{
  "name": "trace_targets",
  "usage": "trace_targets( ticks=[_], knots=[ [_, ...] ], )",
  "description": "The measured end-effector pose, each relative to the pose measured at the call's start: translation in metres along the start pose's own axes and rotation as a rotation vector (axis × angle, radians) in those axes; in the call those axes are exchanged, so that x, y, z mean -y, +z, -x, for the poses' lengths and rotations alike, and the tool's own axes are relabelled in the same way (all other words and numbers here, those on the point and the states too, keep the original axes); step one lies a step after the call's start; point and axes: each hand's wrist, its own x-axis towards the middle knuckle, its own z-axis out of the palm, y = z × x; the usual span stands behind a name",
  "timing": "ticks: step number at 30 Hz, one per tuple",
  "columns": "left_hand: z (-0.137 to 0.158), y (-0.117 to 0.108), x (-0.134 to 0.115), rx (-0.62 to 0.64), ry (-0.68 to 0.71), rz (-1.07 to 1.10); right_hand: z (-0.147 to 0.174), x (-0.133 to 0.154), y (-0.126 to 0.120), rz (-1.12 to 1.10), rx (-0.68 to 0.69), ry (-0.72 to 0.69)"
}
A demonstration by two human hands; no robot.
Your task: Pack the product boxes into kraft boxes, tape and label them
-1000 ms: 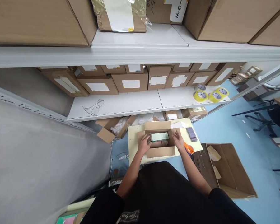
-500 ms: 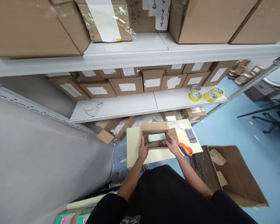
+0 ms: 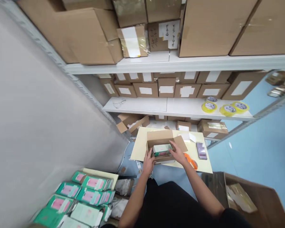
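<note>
An open cardboard box [image 3: 160,135] stands on the pale yellow tabletop, its flaps folded out. Inside it lies a small white-and-green box [image 3: 161,148]. My left hand [image 3: 148,163] grips the front left corner of the cardboard box, fingers over the rim and close to the small box. At the right wall is my right hand [image 3: 177,154], its fingers bent over the edge and the thumb near the small box's right end. Whether either hand also presses the small box is hard to see. To the right lies an orange tape dispenser [image 3: 191,161].
Yellow tape rolls [image 3: 209,107] and eyeglasses [image 3: 119,103] rest on the shelf [image 3: 142,104] ahead, before labelled cartons. A blurred purple item [image 3: 201,150] is on the table [image 3: 139,144]. Green-and-pink boxes [image 3: 92,183] are stacked lower left; a large open carton [image 3: 263,202] stands lower right.
The view has shifted, bringing the stacked green boxes into sight at lower left. Both hands stay at the cardboard box, with the small box still inside.
</note>
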Motion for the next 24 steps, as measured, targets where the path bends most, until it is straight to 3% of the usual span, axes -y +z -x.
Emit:
trace_targets(
  ticks=[7, 13, 18, 24],
  knots=[
    [0.098, 0.009, -0.028, -0.159, -0.19, -0.011, 0.034, 0.005, 0.007, -0.024, 0.213, -0.025],
    [0.177, 0.0, -0.033, -0.311, -0.293, 0.053, 0.057, 0.032, 0.04, 0.025, 0.387, -0.102],
    [0.25, 0.001, -0.032, -0.407, -0.424, 0.071, 0.079, 0.057, 0.097, 0.022, 0.603, -0.155],
    [0.362, 0.013, -0.032, -0.526, -0.634, 0.099, 0.147, 0.096, 0.202, -0.016, 0.864, -0.242]
  ],
)
